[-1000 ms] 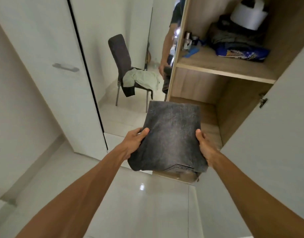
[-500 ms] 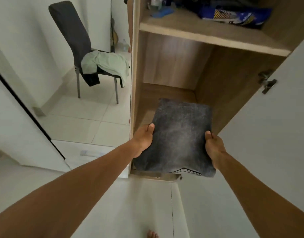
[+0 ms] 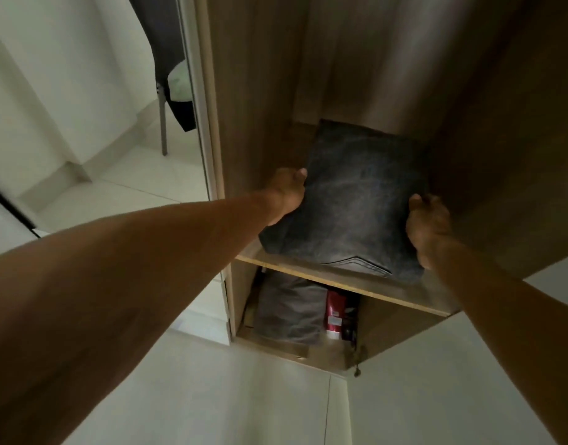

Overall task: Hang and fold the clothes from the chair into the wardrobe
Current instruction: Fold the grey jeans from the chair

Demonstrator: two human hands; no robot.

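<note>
Holding folded dark jeans (image 3: 356,200) from both sides. On the left edge, clamped by the left grip (image 3: 287,191), thumb laid on top of the cloth, fingers hidden beneath. On the right edge, nearer the front corner, clasped by the right grip (image 3: 428,226), thumb on top, fingers curled under. Lodged squarely between the two and reaching well past both toward the back panel.

Set inside the wardrobe (image 3: 253,91), over the middle shelf (image 3: 340,283), near end poking slightly beyond the front edge of the board. Cannot tell whether lying flat on the board or lifted just clear of it. Brown wood grain all round: side panels, back panel, board. Below the shelf, in the bottom compartment, a folded grey garment (image 3: 289,313) and, just beside it on the right, an upright red bottle (image 3: 335,313). In front, pale glossy floor (image 3: 244,396); to the lower right, a white door (image 3: 469,406). Left of the wardrobe's side panel, part of a dark chair (image 3: 160,33) on a thin metal leg, draped with a pale green garment (image 3: 179,85) and a black garment (image 3: 183,115) hanging below it.

Charcoal denim, washed and mottled with paler grey streaks. Folded into a thick, neat rectangle, several layers deep. At the near end, a stitched seam and pocket corner facing up. Dim in the cupboard's shade, slightly blurred.
</note>
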